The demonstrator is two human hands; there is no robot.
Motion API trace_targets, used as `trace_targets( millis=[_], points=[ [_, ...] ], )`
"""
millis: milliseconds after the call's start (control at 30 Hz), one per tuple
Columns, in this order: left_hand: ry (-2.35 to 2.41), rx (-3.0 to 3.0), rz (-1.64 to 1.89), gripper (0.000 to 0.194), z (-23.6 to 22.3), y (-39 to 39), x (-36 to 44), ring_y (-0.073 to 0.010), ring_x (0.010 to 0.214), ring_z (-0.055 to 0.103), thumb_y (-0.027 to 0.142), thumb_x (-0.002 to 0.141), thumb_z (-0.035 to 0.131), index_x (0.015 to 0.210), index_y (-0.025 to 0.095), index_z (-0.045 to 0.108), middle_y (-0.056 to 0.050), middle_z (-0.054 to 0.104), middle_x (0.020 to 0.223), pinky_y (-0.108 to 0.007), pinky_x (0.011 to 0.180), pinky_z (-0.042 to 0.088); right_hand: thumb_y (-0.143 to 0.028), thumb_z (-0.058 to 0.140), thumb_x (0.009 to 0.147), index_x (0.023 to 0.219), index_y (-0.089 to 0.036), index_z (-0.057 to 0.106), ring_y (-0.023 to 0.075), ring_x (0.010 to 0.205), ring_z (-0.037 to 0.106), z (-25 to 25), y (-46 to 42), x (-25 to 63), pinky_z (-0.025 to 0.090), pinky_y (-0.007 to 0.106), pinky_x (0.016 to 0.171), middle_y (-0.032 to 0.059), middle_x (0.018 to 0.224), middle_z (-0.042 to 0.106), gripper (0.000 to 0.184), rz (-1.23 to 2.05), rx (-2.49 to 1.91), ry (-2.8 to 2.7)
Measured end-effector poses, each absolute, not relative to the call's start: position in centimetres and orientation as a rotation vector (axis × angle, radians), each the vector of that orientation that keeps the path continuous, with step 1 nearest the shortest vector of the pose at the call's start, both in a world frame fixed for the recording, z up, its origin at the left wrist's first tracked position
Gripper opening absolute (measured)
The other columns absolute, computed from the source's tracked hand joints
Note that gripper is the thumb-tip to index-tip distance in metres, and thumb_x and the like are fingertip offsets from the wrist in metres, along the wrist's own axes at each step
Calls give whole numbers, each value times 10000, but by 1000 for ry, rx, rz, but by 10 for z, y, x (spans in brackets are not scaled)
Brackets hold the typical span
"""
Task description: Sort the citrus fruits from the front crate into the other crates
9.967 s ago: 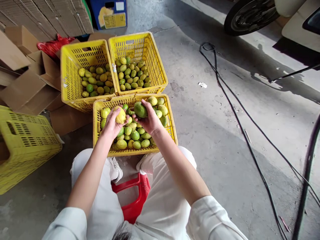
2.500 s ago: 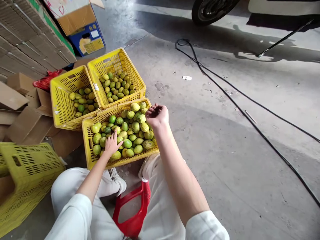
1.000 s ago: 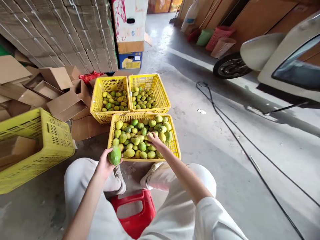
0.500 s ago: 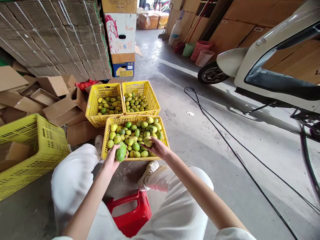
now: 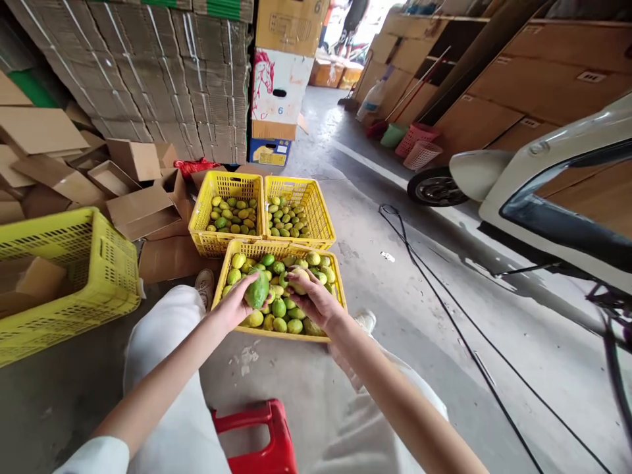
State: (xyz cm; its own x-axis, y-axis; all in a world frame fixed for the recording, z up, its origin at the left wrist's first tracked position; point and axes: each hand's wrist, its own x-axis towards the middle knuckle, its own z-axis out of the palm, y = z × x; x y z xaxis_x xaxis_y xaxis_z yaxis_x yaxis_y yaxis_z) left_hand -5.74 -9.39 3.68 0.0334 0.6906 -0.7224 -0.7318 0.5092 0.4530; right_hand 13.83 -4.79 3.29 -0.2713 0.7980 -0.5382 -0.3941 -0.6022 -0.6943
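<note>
My left hand point(image 5: 237, 304) is closed round a large green fruit point(image 5: 257, 290) held over the near yellow crate point(image 5: 277, 334). Just to its right, my right hand point(image 5: 314, 297) grips a yellow-green fruit point(image 5: 298, 281) above the same crate. The crate is filled with several green and yellow fruits. Behind it stand two more yellow crates side by side, the left one point(image 5: 204, 227) and the right one point(image 5: 320, 218), each partly filled with smaller fruits.
A red stool point(image 5: 263, 438) is under me. An overturned yellow crate point(image 5: 69, 276) lies at left, among loose cardboard boxes point(image 5: 133, 207) and stacked flat cartons point(image 5: 162, 72). A white scooter point(image 5: 543, 191) and black cables point(image 5: 444, 296) are on the right.
The camera has tilted up and shifted. My left hand has carried the green fruit from the crate's near-left corner up over the crate. My right hand has picked a yellowish fruit from the pile.
</note>
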Motion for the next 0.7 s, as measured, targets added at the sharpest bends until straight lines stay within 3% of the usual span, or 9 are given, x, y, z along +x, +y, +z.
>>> trace_targets(
  millis=[100, 167, 267, 367, 467, 533, 600, 700],
  points=[
    [973, -67, 1159, 222, 32, -74, -52, -333, 1043, 888, 219, 1082, 586, 1239, 152, 728, -164, 858, 1098, -446, 823, 758, -294, 892, 823, 1067, -266, 702, 200, 859, 781, 22, -33, 152, 629, 253, 664, 24, 972, 805, 311, 1976, -1138, -492],
    [932, -35, 1168, 280, 26, -63, -49, -357, 1164, 876, 163, 1037, 608, 1293, 151, 723, -179, 865, 1191, -530, 970, 754, -318, 850, 824, 1061, -271, 694, 300, 1075, 833, 9, -26, 164, 695, 355, 766, 83, 1065, 836, 288, 2035, -1091, -484],
    [936, 58, 1155, 296, 13, -53, -48, -343, 1185, 871, 88, 938, 763, 1228, 145, 742, -180, 864, 1202, -472, 1033, 741, -342, 892, 795, 1104, -277, 707, 364, 1223, 820, -13, -24, 178, 728, 463, 882, 102, 1098, 835, 366, 2020, -1018, -510],
    [988, 93, 1134, 314, 0, -50, -45, -322, 1135, 870, 56, 868, 863, 1141, 161, 747, -152, 854, 1130, -426, 1004, 747, -357, 966, 781, 1115, -301, 726, 293, 1081, 819, -34, -28, 183, 723, 407, 858, 42, 1086, 811, 415, 1959, -1007, -505],
    [955, 106, 1083, 471, -6, -47, -39, -306, 1091, 869, 51, 862, 869, 1294, 188, 741, -119, 843, 1144, -455, 968, 758, -333, 1025, 720, 1055, -298, 743, 191, 864, 738, -52, -29, 180, 647, 282, 698, -7, 989, 758, 439, 1921, -1001, -406],
    [946, 103, 1056, 557, -8, -44, -33, -284, 1041, 875, 45, 876, 844, 1395, 199, 715, -104, 839, 1139, -412, 907, 760, -286, 1050, 656, 1005, -277, 744, 159, 803, 689, -61, -27, 176, 565, 233, 610, -10, 975, 756, 465, 1921, -1009, -363],
    [994, 71, 1040, 464, -8, -41, -27, -260, 950, 873, 73, 935, 785, 1381, 175, 709, -98, 831, 1058, -342, 801, 747, -247, 1063, 606, 980, -256, 743, 147, 792, 680, -63, -24, 173, 523, 214, 591, 12, 1024, 792, 492, 1933, -1023, -361],
    [1044, -13, 1039, 270, -7, -38, -24, -248, 867, 861, 177, 1087, 586, 1324, 144, 712, -113, 810, 963, -307, 697, 720, -315, 1088, 603, 1056, -240, 780, 171, 849, 723, -58, -23, 172, 580, 234, 666, 31, 1038, 809, 553, 1983, -990, -321]
  ],
)
